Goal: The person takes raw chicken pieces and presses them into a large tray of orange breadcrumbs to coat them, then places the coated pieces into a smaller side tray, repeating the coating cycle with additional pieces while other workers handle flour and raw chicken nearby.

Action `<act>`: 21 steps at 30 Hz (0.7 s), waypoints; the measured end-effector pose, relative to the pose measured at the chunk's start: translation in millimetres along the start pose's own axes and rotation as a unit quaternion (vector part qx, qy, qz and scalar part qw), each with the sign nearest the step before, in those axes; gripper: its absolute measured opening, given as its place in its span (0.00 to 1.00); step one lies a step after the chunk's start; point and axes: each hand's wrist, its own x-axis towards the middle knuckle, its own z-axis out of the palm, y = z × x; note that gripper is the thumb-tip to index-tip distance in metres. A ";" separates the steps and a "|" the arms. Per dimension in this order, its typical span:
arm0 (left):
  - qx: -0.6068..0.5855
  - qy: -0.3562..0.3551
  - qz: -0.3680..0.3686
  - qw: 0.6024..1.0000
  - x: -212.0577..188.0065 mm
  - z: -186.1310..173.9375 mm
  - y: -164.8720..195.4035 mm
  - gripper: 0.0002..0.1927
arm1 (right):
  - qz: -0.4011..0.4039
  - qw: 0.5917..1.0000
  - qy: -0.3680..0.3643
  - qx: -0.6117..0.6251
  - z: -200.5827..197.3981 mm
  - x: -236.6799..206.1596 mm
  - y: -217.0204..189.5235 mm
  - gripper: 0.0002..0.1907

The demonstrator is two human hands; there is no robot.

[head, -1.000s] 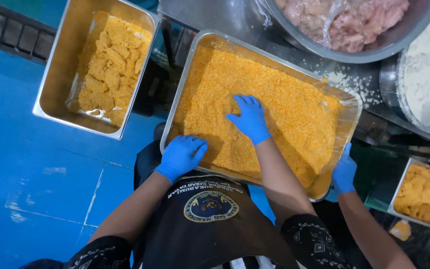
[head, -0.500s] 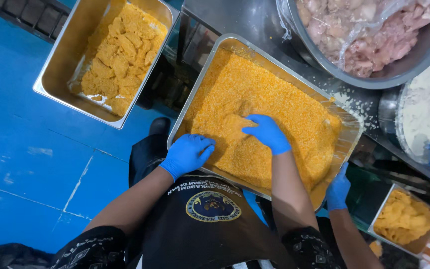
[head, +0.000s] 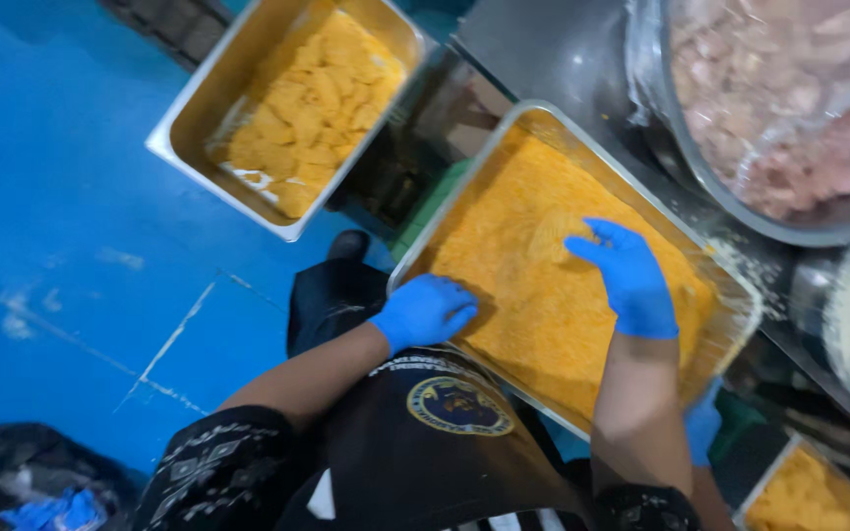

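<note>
**In the crumb tray: right hand shifts up onto a coated piece**

On the steel counter (head: 543, 59), the largest thing near the hands is the grey bowl of raw pink meat (head: 789, 118), partly under clear film, at the upper right. Just below it sits the metal tray of orange breadcrumbs (head: 504, 246), which takes both gloved hands. A second tray (head: 189, 128) stands apart to the left, above the blue floor (head: 51, 246), loaded with finished breaded pieces (head: 307, 108).

Since a second ago the right hand (head: 627, 280) has moved from the middle of the crumb bed toward its far side, and now lies flat, fingers spread, holding nothing, its fingertips touching a crumb-covered piece (head: 548, 236) that shows as a rounded lump in the crumbs. The left hand (head: 425, 310) has kept to the near rim, loosely curled on the crumbs; I cannot tell if it holds anything. So the pressing of crumbs has passed to that piece.

Another person's blue-gloved hand (head: 702, 425) shows below the tray's right corner.
</note>
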 end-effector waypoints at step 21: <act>0.020 -0.004 -0.014 1.000 4.6 20.2 13.9 0.09 | -0.155 0.889 0.057 -0.427 86.4 -94.5 102.7 0.38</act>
